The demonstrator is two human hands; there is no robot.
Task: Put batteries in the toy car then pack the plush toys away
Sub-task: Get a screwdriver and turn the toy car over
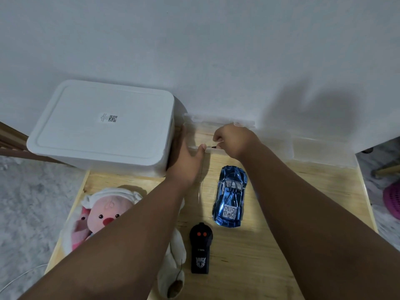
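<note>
The wooden table (270,245) carries everything. On it, far to the left of the blue toy car (230,194), stands a closed white foam box (101,126). The pink plush toy (101,211) lies to the near left of the car, partly under the left arm. A clear plastic case (218,126) sits just beyond the car, against the wall. The left hand (186,165) is spread, thumb on the case's front edge. The right hand (233,139) pinches a small dark thing there; what it is I cannot tell. The black remote (200,249) lies just before the car.
</note>
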